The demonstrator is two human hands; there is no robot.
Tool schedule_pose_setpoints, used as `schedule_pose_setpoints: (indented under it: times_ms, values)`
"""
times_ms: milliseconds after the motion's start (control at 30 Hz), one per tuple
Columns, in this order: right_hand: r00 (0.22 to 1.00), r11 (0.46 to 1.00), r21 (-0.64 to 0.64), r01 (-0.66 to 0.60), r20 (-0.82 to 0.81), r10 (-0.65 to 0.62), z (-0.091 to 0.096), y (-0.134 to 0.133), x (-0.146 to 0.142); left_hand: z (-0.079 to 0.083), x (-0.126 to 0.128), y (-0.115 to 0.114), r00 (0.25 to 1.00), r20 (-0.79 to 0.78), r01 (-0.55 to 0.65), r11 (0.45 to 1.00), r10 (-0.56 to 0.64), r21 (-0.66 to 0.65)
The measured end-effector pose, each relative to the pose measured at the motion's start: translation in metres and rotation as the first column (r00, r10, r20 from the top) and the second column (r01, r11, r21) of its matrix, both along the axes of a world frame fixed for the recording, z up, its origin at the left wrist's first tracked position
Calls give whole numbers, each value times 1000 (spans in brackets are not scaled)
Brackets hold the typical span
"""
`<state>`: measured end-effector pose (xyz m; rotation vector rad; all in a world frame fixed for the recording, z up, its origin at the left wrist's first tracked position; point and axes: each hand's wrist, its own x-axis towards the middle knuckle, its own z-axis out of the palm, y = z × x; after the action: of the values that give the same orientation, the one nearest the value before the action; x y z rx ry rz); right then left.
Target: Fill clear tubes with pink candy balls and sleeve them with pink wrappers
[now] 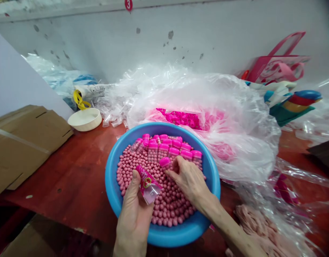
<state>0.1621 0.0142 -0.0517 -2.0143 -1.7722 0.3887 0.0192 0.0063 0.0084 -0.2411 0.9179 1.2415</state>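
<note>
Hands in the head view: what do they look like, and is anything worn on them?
The left hand and right hand are both bare and lean, with no gloves, rings or bracelets showing. The right forearm is bare as far as the view reaches, with no sleeve visible. The left wrist shows no watch or cuff.

Over my feed, the left hand (pixel 134 210) and right hand (pixel 191 180) are both bare, with slender, creased fingers (pixel 177 165) and a bare right forearm (pixel 228 228).
</note>
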Motion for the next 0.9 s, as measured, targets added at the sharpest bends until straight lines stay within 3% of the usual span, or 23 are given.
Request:
schedule_pose_setpoints:
  times_ms: [100,200,400,567,733,800,900]
  values:
    - [978,1000,1,-26,-208,26,7,3,2,0,-1,2,1000,-14,-18,1000,18,-12]
    - [893,997,35,-75,-443,83,16,1,0,0,-1,3,1000,14,3,1000,-3,-15]
    - [573,988,0,-157,-815,91,24,-22,-14,2,-2,5,996,4,94,995,-94,23]
    - [382,988,-48,-146,-924,12,21,-41,-22,2,-3,5,996,53,70,997,-73,42]
    - [304,988,-74,-132,-952,-31,20,-55,-20,-5,-3,4,995,23,94,993,-96,69]
    - [329,993,-78,-84,-943,-46,21,-61,-19,-8,-2,4,995,-10,98,993,-98,70]
    - [429,998,-67,1,-901,-60,25,-70,-22,-9,-1,4,996,-68,62,995,-56,77]
